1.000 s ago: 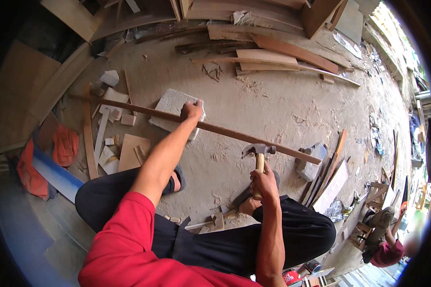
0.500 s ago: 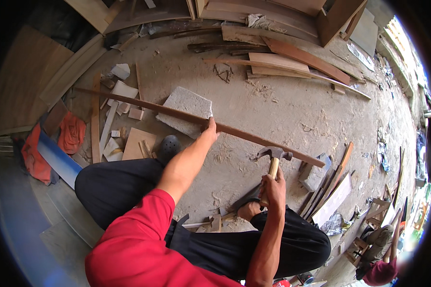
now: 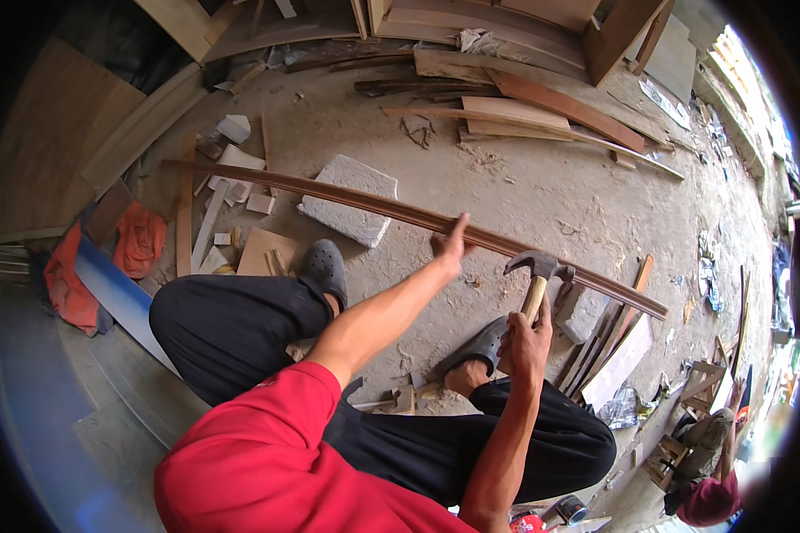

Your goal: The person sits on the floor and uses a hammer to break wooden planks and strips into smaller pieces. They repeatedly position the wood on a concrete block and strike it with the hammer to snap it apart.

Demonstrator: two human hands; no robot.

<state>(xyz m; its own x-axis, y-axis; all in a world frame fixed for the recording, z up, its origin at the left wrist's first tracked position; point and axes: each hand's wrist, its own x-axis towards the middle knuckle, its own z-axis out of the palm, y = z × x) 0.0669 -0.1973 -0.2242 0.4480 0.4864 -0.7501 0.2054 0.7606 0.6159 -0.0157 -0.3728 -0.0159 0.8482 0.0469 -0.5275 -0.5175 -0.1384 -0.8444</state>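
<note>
A long, thin brown wood moulding (image 3: 329, 189) slants across in front of me, its grooved face showing. My left hand (image 3: 452, 246) is closed around it near its middle, thumb over the top side. The moulding passes above a pale stone slab (image 3: 357, 224) and, toward its right end, a second pale block (image 3: 584, 314); whether it touches either I cannot tell. In my right hand (image 3: 526, 346) is a claw hammer (image 3: 536, 296), gripped by its wooden handle with the head up, just on the near side of the moulding.
Boards and strips (image 3: 542, 120) lie on the floor at the back. More wood strips (image 3: 609, 351) lean together at the right. Small offcuts (image 3: 260, 202) are scattered at the left, beside an orange cloth (image 3: 140, 240). Another person (image 3: 711, 497) is at the lower right.
The moulding has shifted to the right and turned, now showing grooves instead of a plain face. My left hand moved right with it. The hammer rose slightly to the right.
</note>
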